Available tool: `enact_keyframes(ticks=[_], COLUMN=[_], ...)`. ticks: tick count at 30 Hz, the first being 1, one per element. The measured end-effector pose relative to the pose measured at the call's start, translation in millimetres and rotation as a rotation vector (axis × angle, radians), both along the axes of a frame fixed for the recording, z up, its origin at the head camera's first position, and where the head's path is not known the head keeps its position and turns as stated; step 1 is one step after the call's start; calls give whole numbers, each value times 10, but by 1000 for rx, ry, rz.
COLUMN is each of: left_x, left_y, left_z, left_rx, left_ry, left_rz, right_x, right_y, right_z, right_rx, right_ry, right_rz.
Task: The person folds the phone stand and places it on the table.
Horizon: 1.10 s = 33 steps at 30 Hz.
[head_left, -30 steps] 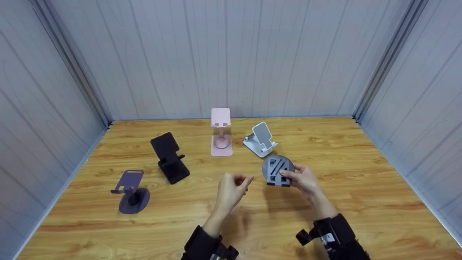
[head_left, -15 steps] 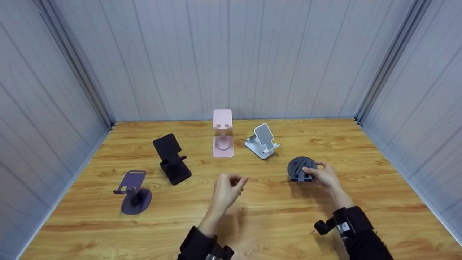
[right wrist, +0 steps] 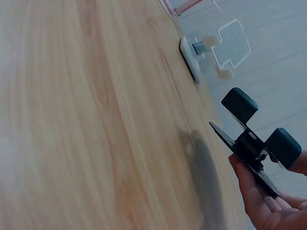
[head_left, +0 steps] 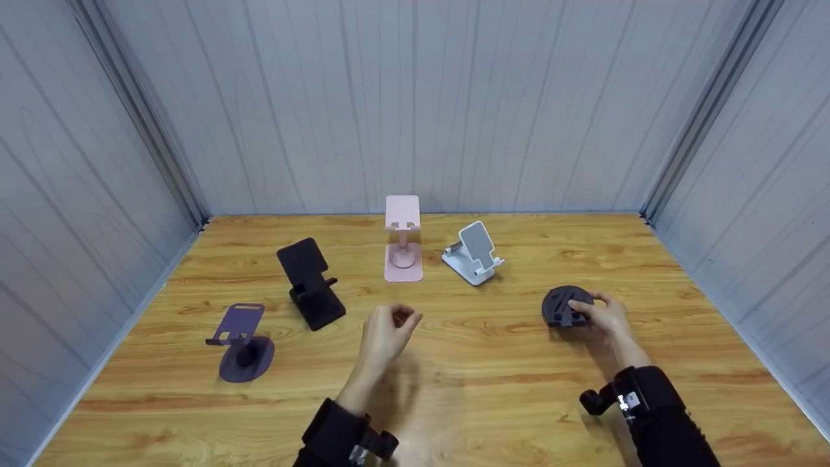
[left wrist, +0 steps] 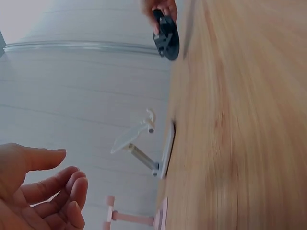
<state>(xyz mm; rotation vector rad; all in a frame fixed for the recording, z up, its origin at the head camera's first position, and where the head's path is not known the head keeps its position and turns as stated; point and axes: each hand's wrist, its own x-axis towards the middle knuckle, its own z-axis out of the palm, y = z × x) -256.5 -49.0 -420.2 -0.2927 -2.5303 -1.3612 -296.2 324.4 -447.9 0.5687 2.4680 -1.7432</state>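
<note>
My right hand (head_left: 609, 318) grips a dark, folded phone stand (head_left: 556, 302) with a round base at the right of the table, thumb on top. In the right wrist view, this stand (right wrist: 250, 147) is held above the wood, its shadow below, with fingers under the disc and two dark lip tabs sticking up. My left hand (head_left: 382, 334) hovers over the middle front of the table, holding nothing. Its fingers (left wrist: 79, 189) are loosely curled in the left wrist view, the thumb apart from them. Nearest the held stand is a white phone stand (head_left: 478, 248), set up at an angle.
A pink phone stand (head_left: 403, 211) stands at the back middle. On the left are a black phone stand (head_left: 303, 266) and a purple phone stand (head_left: 240, 323) with a round base. Pale panel walls (head_left: 415, 110) enclose the wooden table (head_left: 480, 363) at the back and sides.
My right hand has carried the dark phone stand from beside the white stand toward the right and tipped it flatter. My left hand has drifted a little left, still holding nothing.
</note>
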Motion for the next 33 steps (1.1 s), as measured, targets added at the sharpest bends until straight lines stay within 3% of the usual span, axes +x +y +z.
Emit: enact_keyframes(ticks=[3,9,11,14,18,21,24,27,33], left_x=[-46,-143,-189,-264,-356,-412,-470,-521,-598], left_y=[-95,-322,-401,-525,-699,-818,-918,-996,-1089], left_z=[2,35,60,104,139,140,134,121,75], left_rx=[-24,-97,-142,-173,-175,-176,-160,-119,-27], left_ry=[-3,76,89,79,64,75,69,42,-45], left_rz=[62,197,251,319,381,423,457,469,474], right_x=[-21,-50,-120,-129,-83,-106,-130,-144,-151], right_y=[63,184,287,302,223,234,263,296,350], right_z=[-17,-66,-164,-162,-60,-56,-51,-44,-57], right_rx=[-22,-82,-93,-96,-211,-191,-36,31,-19], right_ry=[-18,-47,-44,-38,-31,-37,-51,-58,-60], right_rz=[-23,-75,-83,-94,-134,-158,-152,-147,-160])
